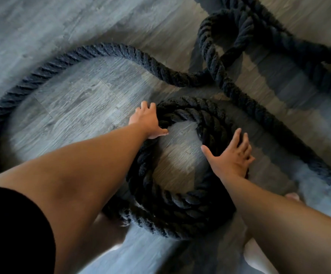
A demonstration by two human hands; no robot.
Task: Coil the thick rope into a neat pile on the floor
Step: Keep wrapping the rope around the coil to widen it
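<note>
On the grey plank floor [72, 99] lies one thick dark rope [109, 49]. Its loose loops run across the left and upper right, and one coil [180, 204] of stacked turns sits at centre, near the person. Two hands are on that coil. The left hand [149, 121] wraps its upper-left rim, fingers curled outside, thumb inside. The right hand [231, 157] presses flat, fingers spread, on its right side.

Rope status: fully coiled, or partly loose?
Partly coiled. The rope forms a ring of a few turns, but a long stretch snakes loose across the floor.
</note>
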